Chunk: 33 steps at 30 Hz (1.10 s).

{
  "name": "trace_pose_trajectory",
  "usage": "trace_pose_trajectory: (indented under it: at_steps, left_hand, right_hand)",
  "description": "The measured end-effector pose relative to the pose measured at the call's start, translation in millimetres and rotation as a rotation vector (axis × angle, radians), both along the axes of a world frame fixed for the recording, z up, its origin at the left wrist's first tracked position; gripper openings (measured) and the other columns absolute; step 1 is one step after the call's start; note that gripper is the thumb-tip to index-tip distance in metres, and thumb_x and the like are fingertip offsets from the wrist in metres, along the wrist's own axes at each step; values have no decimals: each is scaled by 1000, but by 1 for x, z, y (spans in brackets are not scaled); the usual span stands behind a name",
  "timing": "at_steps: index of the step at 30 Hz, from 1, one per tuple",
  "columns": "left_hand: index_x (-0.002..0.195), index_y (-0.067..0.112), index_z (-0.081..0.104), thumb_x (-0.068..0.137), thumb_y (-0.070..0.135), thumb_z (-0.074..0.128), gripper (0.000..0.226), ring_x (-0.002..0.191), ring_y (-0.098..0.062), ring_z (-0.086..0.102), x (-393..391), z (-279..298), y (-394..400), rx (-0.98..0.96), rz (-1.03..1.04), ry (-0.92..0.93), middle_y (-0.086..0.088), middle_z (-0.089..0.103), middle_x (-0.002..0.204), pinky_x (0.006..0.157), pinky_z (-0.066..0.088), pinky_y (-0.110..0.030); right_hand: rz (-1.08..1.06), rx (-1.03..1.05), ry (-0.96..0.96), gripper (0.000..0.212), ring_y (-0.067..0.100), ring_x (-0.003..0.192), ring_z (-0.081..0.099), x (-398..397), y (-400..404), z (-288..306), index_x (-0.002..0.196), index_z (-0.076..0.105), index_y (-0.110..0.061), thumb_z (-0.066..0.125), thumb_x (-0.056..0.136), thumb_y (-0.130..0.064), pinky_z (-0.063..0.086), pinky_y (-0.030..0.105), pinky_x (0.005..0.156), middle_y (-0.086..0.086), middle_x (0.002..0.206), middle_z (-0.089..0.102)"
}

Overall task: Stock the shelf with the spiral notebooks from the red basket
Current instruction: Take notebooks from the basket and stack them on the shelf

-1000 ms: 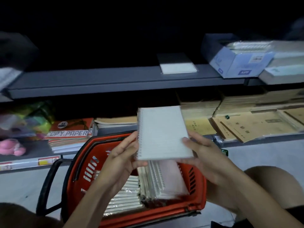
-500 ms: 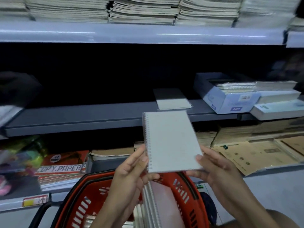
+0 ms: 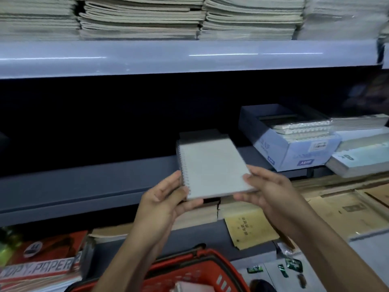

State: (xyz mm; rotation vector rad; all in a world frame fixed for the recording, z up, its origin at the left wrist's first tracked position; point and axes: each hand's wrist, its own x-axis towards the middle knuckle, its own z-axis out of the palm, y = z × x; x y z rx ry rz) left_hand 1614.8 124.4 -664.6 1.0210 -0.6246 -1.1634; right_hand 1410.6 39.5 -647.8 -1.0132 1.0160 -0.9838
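Note:
A white spiral notebook [image 3: 212,167] is held flat between both hands, its wire binding on the left. My left hand [image 3: 162,199] grips its near-left corner at the spiral and my right hand [image 3: 267,186] grips its near-right corner. The notebook hovers over the front edge of the grey middle shelf [image 3: 84,182], just before another notebook [image 3: 200,134] lying on that shelf. The red basket [image 3: 195,272] sits at the bottom of the view, below my forearms, with a notebook edge showing inside.
A blue cardboard box [image 3: 290,152] of spiral notebooks stands on the middle shelf to the right, beside stacked pads [image 3: 362,159]. The upper shelf [image 3: 189,57] carries paper stacks. Brown envelopes [image 3: 250,228] and a copy paper pack [image 3: 40,264] lie on the lower shelf.
Both hands have lifted the notebook up and forward from above the basket to the middle shelf's front edge. The view has tilted upward, so less of the basket shows.

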Motion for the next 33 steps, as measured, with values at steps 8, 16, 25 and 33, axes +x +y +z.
trace_pose_trajectory:
  at_steps: [8,16,25,33]
  left_hand:
    - [137,8,54,91,1,69,48,82,-16,78,11,4,-70,135,124,-327,-4,64,130,86,60,-27]
    - [137,37,57,84,31,78,58,89,0,52,15,-19,-52,274,320,-1077,1,52,109,91,42,-20]
    - [131,35,64,82,39,80,52,114,-17,55,15,-20,-95,246,280,-1015,8,66,113,100,52,-40]
    - [137,28,59,88,31,76,52,88,-2,57,14,-22,-116,206,276,-992,7,61,102,86,48,-19]
  right_hand:
    - [-66,-20,228,44,18,74,77,24,-77,-5,128,60,-2,75,90,-16,59,34,91,7,116,68]
    - [-90,-467,766,37,5,83,57,14,-62,-38,114,74,-23,84,79,-28,43,14,74,-8,99,60]
    - [-302,-595,775,20,8,75,62,24,-83,-46,105,79,-14,78,87,-21,50,23,77,0,80,64]
    - [-359,-447,766,18,18,78,68,27,-97,-43,102,79,-29,76,86,-38,59,45,79,-11,73,70]
